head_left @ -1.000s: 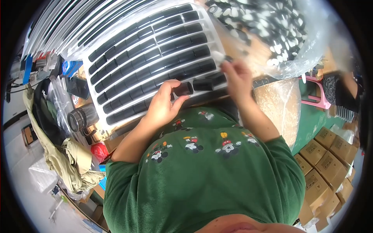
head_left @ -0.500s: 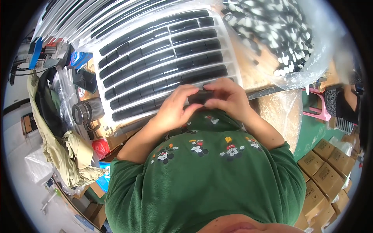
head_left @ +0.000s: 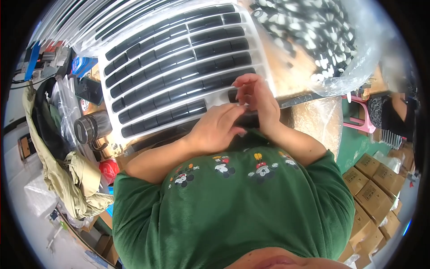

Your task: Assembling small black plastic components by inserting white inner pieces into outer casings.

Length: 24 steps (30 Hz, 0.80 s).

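Observation:
A white tray (head_left: 106, 96) lies before me, its slots lined with rows of glossy black rectangular pieces (head_left: 166, 114). Close to its near right edge, my left hand (head_left: 216, 126) is closed, fingers bent and thumb below, around a dark piece (head_left: 248, 119) that shows only partly between my hands. My right hand (head_left: 263, 104) is raised beside it, fingers curved and apart, with its fingertips over the tray's near right corner. Another black piece (head_left: 232, 95) shows in the nearest row, left of my right fingers, beyond a bare stretch of slot.
Plastic bag (head_left: 358, 78) with many black and white small parts lies far right. A lidded jar (head_left: 87, 129) and a phone (head_left: 89, 91) are left of the tray. Stacked trays (head_left: 85, 27) stand behind. Cardboard boxes (head_left: 376, 197) and a pink stool (head_left: 365, 119) are at right.
Both hands were pinching the dark piece together; now my right hand has lifted off, its fingers loosened and raised toward the tray. The view has shifted slightly.

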Motion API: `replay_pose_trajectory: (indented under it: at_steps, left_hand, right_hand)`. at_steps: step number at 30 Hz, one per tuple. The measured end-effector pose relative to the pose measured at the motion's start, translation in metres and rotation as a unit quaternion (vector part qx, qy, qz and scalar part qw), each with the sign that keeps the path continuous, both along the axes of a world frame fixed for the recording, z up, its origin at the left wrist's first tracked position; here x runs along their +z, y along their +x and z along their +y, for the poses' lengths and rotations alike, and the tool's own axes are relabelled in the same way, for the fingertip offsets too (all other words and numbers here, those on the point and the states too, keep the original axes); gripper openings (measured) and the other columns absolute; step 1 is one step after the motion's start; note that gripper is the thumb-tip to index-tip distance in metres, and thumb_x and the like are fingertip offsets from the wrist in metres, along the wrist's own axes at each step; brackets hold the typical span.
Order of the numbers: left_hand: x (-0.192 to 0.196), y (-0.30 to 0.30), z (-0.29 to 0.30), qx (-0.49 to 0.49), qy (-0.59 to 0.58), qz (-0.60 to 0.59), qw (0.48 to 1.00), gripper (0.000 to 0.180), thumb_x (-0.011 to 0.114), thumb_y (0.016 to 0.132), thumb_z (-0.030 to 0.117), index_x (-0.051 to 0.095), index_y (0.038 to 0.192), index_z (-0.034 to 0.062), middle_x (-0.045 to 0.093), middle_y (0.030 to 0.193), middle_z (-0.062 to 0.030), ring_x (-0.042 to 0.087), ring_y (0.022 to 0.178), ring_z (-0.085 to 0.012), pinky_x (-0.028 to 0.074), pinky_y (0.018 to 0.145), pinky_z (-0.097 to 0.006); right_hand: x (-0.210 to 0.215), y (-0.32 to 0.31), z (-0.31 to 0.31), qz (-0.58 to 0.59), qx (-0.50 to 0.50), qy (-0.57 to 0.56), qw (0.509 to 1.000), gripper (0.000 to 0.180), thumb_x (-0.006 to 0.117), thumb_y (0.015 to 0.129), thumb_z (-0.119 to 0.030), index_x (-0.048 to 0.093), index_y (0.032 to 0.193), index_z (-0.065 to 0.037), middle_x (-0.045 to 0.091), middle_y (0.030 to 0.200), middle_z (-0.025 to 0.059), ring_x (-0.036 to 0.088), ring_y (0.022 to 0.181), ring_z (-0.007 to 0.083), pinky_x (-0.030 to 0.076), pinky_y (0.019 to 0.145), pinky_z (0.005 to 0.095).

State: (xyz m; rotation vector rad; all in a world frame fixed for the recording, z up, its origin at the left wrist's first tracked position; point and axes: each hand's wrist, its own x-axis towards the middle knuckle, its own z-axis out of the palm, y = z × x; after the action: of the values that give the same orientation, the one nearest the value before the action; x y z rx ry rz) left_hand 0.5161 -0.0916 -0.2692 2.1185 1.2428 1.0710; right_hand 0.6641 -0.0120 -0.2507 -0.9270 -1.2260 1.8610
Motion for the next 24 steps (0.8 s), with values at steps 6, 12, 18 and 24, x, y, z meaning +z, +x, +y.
replay_pose_trajectory:
  at_steps: [6, 12, 18, 24]
  left_hand:
    - [0.000, 0.003, 0.006, -0.013, -0.028, -0.003, 1.000, 0.058, 0.071, 0.075, 0.010, 0.040, 0.123, -0.0009, 0.053, 0.107, -0.0205, 0.055, 0.092, -0.0378, 0.047, 0.079, -0.043]
    - [-0.001, 0.004, -0.001, -0.045, -0.111, -0.041, 0.992, 0.056, 0.070, 0.079, 0.017, 0.036, 0.120, -0.0009, 0.053, 0.101, -0.0212, 0.057, 0.083, -0.0369, 0.047, 0.073, -0.043]
    - [-0.001, 0.003, 0.000, -0.073, -0.035, -0.031, 0.996, 0.055, 0.068, 0.082, 0.019, 0.035, 0.120, -0.0030, 0.052, 0.106, -0.0247, 0.057, 0.087, -0.0402, 0.048, 0.074, -0.042]
    - [-0.010, 0.003, -0.010, -0.104, -0.130, -0.078, 0.983, 0.055, 0.069, 0.081, 0.021, 0.038, 0.121, -0.0017, 0.051, 0.115, -0.0253, 0.053, 0.103, -0.0425, 0.045, 0.088, -0.044]
  right_hand:
    - [-0.011, 0.009, -0.002, -0.005, -0.014, -0.035, 0.999, 0.050, 0.027, 0.100, -0.043, 0.053, 0.100, -0.001, 0.055, 0.088, 0.0077, 0.046, 0.073, 0.0128, 0.039, 0.070, 0.0250]
    - [-0.008, 0.006, -0.002, 0.032, -0.022, -0.063, 0.997, 0.052, 0.026, 0.099, -0.045, 0.054, 0.100, -0.001, 0.056, 0.089, 0.0079, 0.046, 0.074, 0.0128, 0.040, 0.070, 0.0250]
    - [-0.006, 0.005, -0.008, 0.025, 0.050, -0.036, 0.998, 0.053, 0.026, 0.099, -0.045, 0.052, 0.108, 0.001, 0.057, 0.103, 0.0104, 0.046, 0.080, 0.0135, 0.041, 0.075, 0.0261]
    - [-0.009, 0.007, -0.008, 0.004, 0.160, -0.061, 0.985, 0.048, 0.029, 0.098, -0.039, 0.052, 0.114, 0.000, 0.057, 0.109, 0.0066, 0.045, 0.082, 0.0092, 0.040, 0.077, 0.0245]
